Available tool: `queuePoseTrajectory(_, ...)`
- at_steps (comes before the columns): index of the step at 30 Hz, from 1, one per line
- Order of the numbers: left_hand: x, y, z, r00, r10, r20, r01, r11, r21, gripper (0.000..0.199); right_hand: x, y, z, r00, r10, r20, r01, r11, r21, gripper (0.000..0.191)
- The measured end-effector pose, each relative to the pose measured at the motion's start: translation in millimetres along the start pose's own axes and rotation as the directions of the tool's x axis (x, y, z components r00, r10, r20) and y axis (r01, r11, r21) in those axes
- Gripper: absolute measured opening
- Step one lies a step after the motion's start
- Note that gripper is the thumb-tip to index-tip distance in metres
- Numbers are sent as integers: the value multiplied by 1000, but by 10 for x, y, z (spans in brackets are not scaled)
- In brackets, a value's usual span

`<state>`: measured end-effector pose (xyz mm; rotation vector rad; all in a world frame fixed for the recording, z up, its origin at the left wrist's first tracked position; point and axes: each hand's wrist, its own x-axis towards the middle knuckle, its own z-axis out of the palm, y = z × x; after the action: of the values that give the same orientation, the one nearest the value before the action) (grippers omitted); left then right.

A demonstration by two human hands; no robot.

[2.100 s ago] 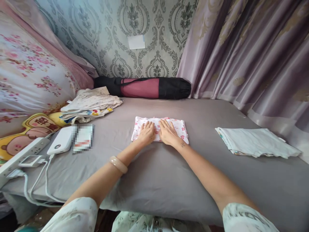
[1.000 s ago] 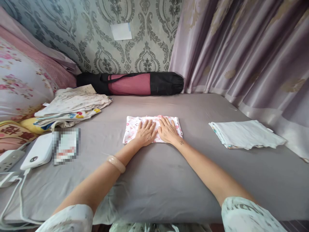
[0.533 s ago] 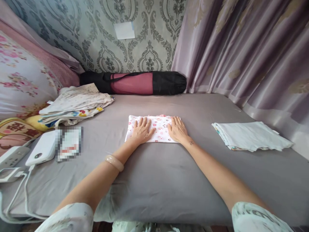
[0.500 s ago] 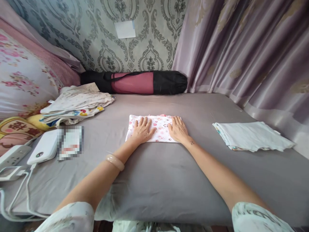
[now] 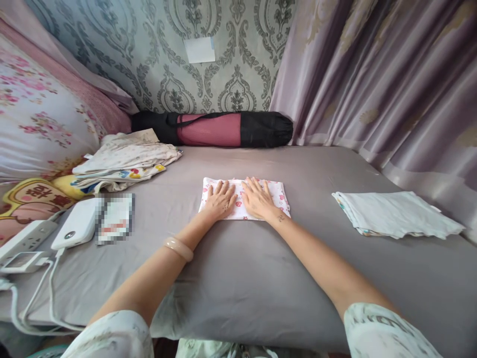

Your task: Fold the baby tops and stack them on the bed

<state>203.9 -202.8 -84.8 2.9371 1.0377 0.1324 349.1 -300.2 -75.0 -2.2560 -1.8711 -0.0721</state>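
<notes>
In the head view, the person's left hand (image 5: 220,203) and right hand (image 5: 259,199) lie palm down on a folded pink-patterned cloth (image 5: 239,206), fingers spread slightly, resting rather than gripping. The cloth lies mid-bed, its middle partly hidden by the hands. A bracelet (image 5: 179,248) circles the left forearm. On the grey bed (image 5: 238,278), to the left, are a clothes pile (image 5: 126,154), a cartoon cushion (image 5: 39,199), a white power bank (image 5: 76,226), a pixelated item (image 5: 116,216) and a power strip (image 5: 32,237); cables (image 5: 52,293) run behind the left sleeve (image 5: 115,333). A black-and-pink roll (image 5: 210,130) lies along the wall (image 5: 238,44). A folded white cloth (image 5: 395,214) lies well apart, right, near the curtain (image 5: 357,74).
</notes>
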Motion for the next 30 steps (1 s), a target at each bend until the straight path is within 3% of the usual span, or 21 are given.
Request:
queuePoseTrajectory(5,5,20,75,999,13,-44,-11,999,50,54,90,-161,141,998,-30,50,28,999,45,56)
queuePoseTrajectory(10,-3,-52,-80,1000,18,-5,-18,1000,17,52,81,-104,77,995,-20,102,12,997,70,57)
queuePoseTrajectory(13,-69,-115,-122,998,-17,-61,18,1000,24,57,8,-83,33,997,1,74,-5,998,63,58)
queuePoseTrajectory(19,-188,-162,25,1000,-1,-30,2,999,37,69,-117,-114,89,997,-7,74,5,1000,26,58)
queuePoseTrajectory(23,-172,-161,19,1000,1,6,-2,999,36,72,-102,-131,90,997,-9,78,7,1000,22,58)
queuePoseTrajectory(26,-190,-174,-41,1000,11,9,-11,1000,18,76,-100,-70,39,995,-10,98,6,999,41,58)
queuePoseTrajectory(30,-272,-211,-94,997,79,-15,-79,997,-2,87,-168,177,-22,995,97,-26,-99,993,-60,61)
